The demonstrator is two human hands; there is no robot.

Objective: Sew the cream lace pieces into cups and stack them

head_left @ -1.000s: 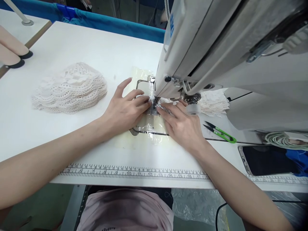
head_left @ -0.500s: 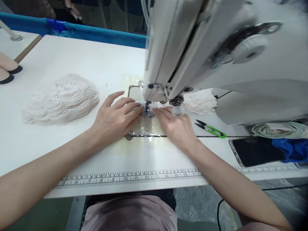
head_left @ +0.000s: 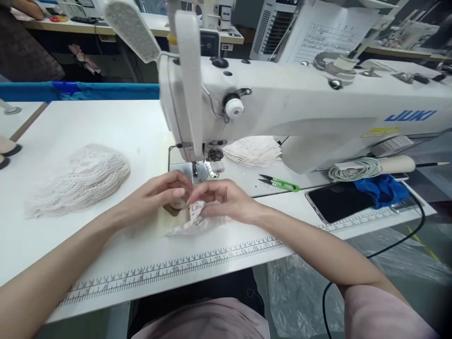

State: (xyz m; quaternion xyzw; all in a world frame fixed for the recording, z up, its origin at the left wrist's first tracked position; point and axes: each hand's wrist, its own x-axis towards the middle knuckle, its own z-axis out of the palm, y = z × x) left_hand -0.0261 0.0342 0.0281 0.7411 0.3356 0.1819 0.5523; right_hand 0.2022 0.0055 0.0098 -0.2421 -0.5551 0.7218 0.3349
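Observation:
My right hand (head_left: 229, 202) pinches a crumpled piece of white lace trim (head_left: 197, 217) just in front of the sewing machine (head_left: 180, 141). The lace hangs below the fingers onto the tabletop. Close beside it, my left hand (head_left: 164, 190) has its fingers stretched toward the right hand, with no fabric visible in it. Both hands are on the near side of the presser foot (head_left: 195, 170). A stack of lace pieces (head_left: 79, 179) lies on the left of the table, and another lace pile (head_left: 254, 150) lies behind the needle area, under the machine arm.
Green thread snips (head_left: 280, 182) lie right of my right hand. Farther right are a phone (head_left: 335, 202), a blue cloth (head_left: 383, 190) and a coil of pale cord (head_left: 353, 169). A printed ruler (head_left: 176, 269) runs along the table's front edge.
My view has lifted and turned, showing more of the machine. Both hands have come from the presser foot toward me, and the right one now holds the lace piece clear of it.

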